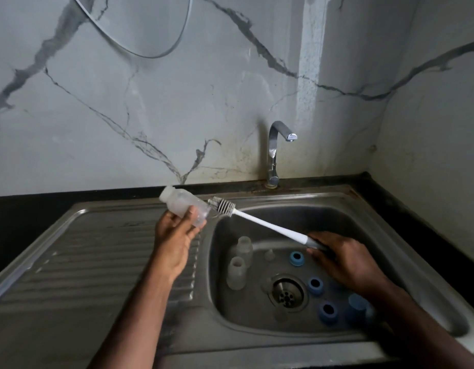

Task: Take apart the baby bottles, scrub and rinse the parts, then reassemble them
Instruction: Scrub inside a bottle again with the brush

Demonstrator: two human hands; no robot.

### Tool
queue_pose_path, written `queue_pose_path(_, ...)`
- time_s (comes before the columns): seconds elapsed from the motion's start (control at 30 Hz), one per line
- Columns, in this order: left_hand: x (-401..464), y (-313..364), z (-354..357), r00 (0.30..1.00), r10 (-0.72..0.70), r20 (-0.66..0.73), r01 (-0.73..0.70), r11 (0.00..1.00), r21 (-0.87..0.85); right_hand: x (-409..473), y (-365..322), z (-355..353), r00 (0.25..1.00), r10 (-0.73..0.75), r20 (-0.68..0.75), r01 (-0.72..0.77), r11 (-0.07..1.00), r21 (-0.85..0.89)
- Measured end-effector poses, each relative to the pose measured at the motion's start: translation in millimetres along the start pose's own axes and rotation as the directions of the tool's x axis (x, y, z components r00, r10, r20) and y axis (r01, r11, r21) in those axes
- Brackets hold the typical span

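My left hand [174, 235] grips a clear baby bottle [184, 206] tilted above the sink's left rim, its mouth pointing right. My right hand [342, 258] holds the grey grip of a white bottle brush [259, 222]. The brush's bristle head [222, 205] lies just outside the bottle's mouth. In the sink basin [363, 225] stand two more clear bottles [237, 272], a small clear teat [269, 254], three blue screw rings [315, 285] and a blue cap [357, 304] partly hidden by my right forearm.
A chrome tap [274, 153] stands behind the basin, with no water running. The ribbed steel drainboard [84, 262] stretches to the left. The drain [286, 291] sits mid-basin. A black counter edges the sink, with a marble wall behind.
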State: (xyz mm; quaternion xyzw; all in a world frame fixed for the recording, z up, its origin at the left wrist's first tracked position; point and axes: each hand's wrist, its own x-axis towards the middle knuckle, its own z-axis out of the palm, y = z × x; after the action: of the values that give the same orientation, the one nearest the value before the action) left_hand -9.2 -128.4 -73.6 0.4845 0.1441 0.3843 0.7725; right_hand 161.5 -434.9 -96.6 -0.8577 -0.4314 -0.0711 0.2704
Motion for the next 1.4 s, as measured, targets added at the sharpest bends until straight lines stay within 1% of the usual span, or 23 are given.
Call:
queue_pose_path(0.03,0,-1,-1,1.000,0.002,0.008,-0.002,1.000,0.030,0,0,1,1.000,0.008,-0.003,-0.008,1.000,-0.005)
queue_pose_path(0.1,-11,-15,16,0.995,-0.056,0.088,0.045,0.992,0.116,5,-10,10,1.000,0.018,-0.022,-0.017,0.999,0.029)
queue_pose_path(0.17,-20,-29,30,0.987,-0.083,0.138,0.060,0.984,0.165,10,-20,20,0.999,-0.010,-0.053,0.015,0.996,0.084)
queue_pose_path(0.23,-14,-19,27,0.994,-0.062,0.091,0.051,0.992,0.114,7,-14,16,0.999,-0.023,-0.036,0.028,0.991,0.130)
queue_pose_path(0.3,-3,-4,8,1.000,-0.011,0.020,0.011,1.000,0.018,2,0,7,0.999,-0.039,0.006,0.038,0.994,0.105)
queue_pose_path(0.33,-2,-2,3,1.000,-0.004,0.004,0.004,1.000,0.011,1,2,6,0.999,-0.045,0.008,0.044,0.995,0.093)
queue_pose_path(0.37,-5,-3,5,1.000,-0.012,0.016,0.011,0.999,0.032,3,-2,7,0.999,-0.053,-0.004,0.053,0.993,0.104)
queue_pose_path(0.43,-16,-17,22,0.994,-0.073,0.078,0.065,0.993,0.101,9,-15,16,0.996,-0.076,-0.039,0.081,0.985,0.153)
queue_pose_path(0.5,-18,-27,32,0.989,-0.105,0.103,0.091,0.987,0.135,12,-19,21,0.996,-0.074,-0.057,0.083,0.981,0.178)
queue_pose_path(0.57,-12,-18,26,0.994,-0.086,0.064,0.081,0.994,0.068,7,-10,12,0.998,-0.066,-0.014,0.067,0.979,0.193)
queue_pose_path(0.63,-6,-6,8,0.995,-0.102,0.006,0.102,0.994,-0.031,1,2,2,0.998,-0.054,0.032,0.050,0.990,0.132)
queue_pose_path(0.7,-6,1,1,0.987,-0.158,0.028,0.160,0.979,-0.128,0,5,-1,0.999,-0.017,0.040,0.015,0.998,0.060)
queue_pose_path(0.73,-7,1,2,0.981,-0.189,0.042,0.193,0.971,-0.143,1,2,1,0.999,-0.017,0.034,0.015,0.998,0.055)
queue_pose_path(0.8,-12,-1,9,0.977,-0.208,0.053,0.212,0.972,-0.103,5,-7,7,0.998,-0.052,0.031,0.050,0.996,0.074)
queue_pose_path(0.9,-14,-2,16,0.990,-0.134,0.040,0.135,0.990,-0.024,5,-12,10,0.996,-0.078,0.036,0.074,0.992,0.103)
queue_pose_path(1.03,-4,3,-1,0.995,-0.099,-0.019,0.098,0.992,-0.074,1,-8,5,0.998,-0.043,0.051,0.037,0.994,0.107)
queue_pose_path(1.1,-6,-2,3,0.994,-0.105,-0.025,0.105,0.995,0.000,3,-12,7,0.998,-0.034,0.045,0.029,0.993,0.117)
queue_pose_path(1.17,-12,-10,15,0.995,-0.100,-0.001,0.099,0.987,0.127,6,-21,12,1.000,-0.025,0.003,0.025,0.993,0.115)
queue_pose_path(1.2,-13,-12,19,0.995,-0.103,0.014,0.099,0.982,0.162,8,-25,12,1.000,-0.009,-0.014,0.010,0.995,0.103)
queue_pose_path(1.23,-15,-10,19,0.993,-0.112,0.029,0.106,0.980,0.169,8,-26,10,1.000,0.011,-0.024,-0.009,0.997,0.078)
queue_pose_path(1.33,-10,6,8,0.976,-0.182,0.116,0.174,0.982,0.075,4,-18,-3,0.996,0.088,0.000,-0.088,0.996,-0.019)
queue_pose_path(1.4,-13,10,9,0.956,-0.232,0.180,0.220,0.972,0.085,4,-16,-6,0.994,0.107,-0.001,-0.107,0.993,-0.046)
